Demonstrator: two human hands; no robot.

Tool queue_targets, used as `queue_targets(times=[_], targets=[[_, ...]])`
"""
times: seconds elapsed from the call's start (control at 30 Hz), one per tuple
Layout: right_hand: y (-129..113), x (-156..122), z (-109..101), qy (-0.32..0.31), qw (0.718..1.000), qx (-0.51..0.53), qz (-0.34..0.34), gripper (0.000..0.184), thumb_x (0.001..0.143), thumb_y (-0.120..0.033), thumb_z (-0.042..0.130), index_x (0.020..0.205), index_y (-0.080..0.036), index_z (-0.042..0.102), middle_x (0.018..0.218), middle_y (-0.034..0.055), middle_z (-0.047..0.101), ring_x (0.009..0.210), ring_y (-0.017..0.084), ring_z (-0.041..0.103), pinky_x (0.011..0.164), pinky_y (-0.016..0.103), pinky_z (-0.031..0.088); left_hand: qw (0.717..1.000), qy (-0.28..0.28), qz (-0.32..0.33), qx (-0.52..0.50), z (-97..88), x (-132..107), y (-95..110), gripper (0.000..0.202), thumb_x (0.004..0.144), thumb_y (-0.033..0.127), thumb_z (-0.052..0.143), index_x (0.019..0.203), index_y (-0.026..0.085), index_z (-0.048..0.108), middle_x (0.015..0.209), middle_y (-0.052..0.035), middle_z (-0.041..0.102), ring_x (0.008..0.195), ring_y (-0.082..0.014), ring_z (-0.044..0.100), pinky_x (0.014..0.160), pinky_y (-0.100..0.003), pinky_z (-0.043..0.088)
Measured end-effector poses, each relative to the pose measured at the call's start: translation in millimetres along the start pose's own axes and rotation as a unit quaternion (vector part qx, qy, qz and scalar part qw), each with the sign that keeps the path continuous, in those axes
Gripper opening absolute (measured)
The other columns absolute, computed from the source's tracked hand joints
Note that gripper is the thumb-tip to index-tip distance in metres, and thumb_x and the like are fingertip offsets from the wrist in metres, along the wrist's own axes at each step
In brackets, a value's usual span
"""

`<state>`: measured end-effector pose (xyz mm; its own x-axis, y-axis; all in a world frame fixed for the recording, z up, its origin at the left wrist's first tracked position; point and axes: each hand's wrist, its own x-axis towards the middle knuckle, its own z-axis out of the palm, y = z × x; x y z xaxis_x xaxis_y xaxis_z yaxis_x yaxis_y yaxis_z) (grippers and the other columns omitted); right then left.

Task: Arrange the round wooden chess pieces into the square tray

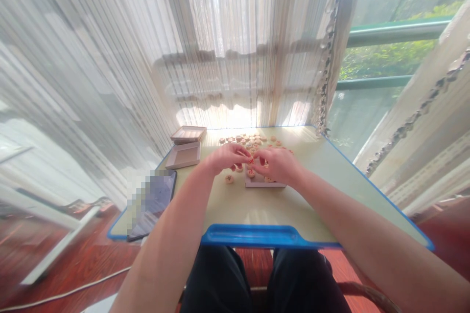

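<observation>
Above the far part of a small open box (pixel 265 185), my left hand (pixel 228 156) and my right hand (pixel 279 164) meet at one round xiangqi piece (pixel 251 161) with red marking. Both sets of fingertips are pinched on its edges, the left from one side and the right from the other. Inside the box, a red-marked xiangqi piece (pixel 251 173) lies just below the held one. Another piece (pixel 267 179) sits partly under my right hand. A dark-marked piece (pixel 229 179) rests on the table left of the box. My hands hide part of the box.
Many loose xiangqi pieces (pixel 253 138) are scattered at the table's back. A shallow box (pixel 183 155) and another box part (pixel 188 133) stand at the left. A tablet (pixel 161 200) lies at the left edge. The table has a blue front tray (pixel 251 235); curtains (pixel 235 73) hang behind.
</observation>
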<state>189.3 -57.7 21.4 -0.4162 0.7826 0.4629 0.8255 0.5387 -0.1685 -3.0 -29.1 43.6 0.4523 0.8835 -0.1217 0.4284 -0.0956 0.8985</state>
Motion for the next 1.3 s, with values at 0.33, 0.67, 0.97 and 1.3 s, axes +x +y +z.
queue_targets(times=[0.33, 0.67, 0.97, 1.3], targets=[[-5, -1, -3, 0.012, 1.0, -0.001, -0.017, 0.026, 0.077, -0.041, 0.057, 0.093, -0.024, 0.068, 0.077, 0.0016, 0.069, 0.073, 0.017, 0.061, 0.061, 0.026, 0.036, 1.0, -0.023, -0.003, -0.011, 0.5, 0, 0, 0.036, 0.062, 0.038, 0.073, 0.089, 0.016, 0.066, 0.07, -0.0021, 0.063, 0.057, -0.0083, 0.054, 0.047, -0.019, 0.039], [-5, -2, 0, -0.027, 0.998, -0.007, -0.051, 0.022, 0.076, -0.036, 0.056, 0.09, -0.025, 0.07, 0.074, 0.0011, 0.069, 0.073, 0.017, 0.06, 0.062, 0.026, 0.037, 0.992, 0.077, -0.033, 0.094, 2.5, 6, -7, 0.029, 0.065, 0.034, 0.063, 0.088, 0.018, 0.068, 0.077, -0.0015, 0.062, 0.062, -0.0095, 0.051, 0.045, -0.018, 0.035], [-6, -6, 6, -0.065, 0.995, -0.003, -0.08, 0.021, 0.079, -0.038, 0.055, 0.089, -0.027, 0.07, 0.08, 0.0001, 0.07, 0.075, 0.016, 0.061, 0.053, 0.024, 0.032, 0.988, 0.081, -0.031, 0.127, -0.9, 7, -12, 0.025, 0.064, 0.032, 0.061, 0.084, 0.019, 0.068, 0.069, 0.0002, 0.059, 0.061, -0.01, 0.049, 0.047, -0.019, 0.034], [-5, -4, 4, -0.07, 0.993, 0.003, -0.094, 0.021, 0.081, -0.038, 0.054, 0.085, -0.025, 0.07, 0.08, 0.0015, 0.069, 0.075, 0.015, 0.058, 0.056, 0.023, 0.033, 0.985, 0.076, -0.028, 0.151, 3.1, 4, -5, 0.022, 0.065, 0.03, 0.059, 0.082, 0.018, 0.068, 0.068, -0.0001, 0.059, 0.062, -0.0104, 0.049, 0.051, -0.019, 0.036]])
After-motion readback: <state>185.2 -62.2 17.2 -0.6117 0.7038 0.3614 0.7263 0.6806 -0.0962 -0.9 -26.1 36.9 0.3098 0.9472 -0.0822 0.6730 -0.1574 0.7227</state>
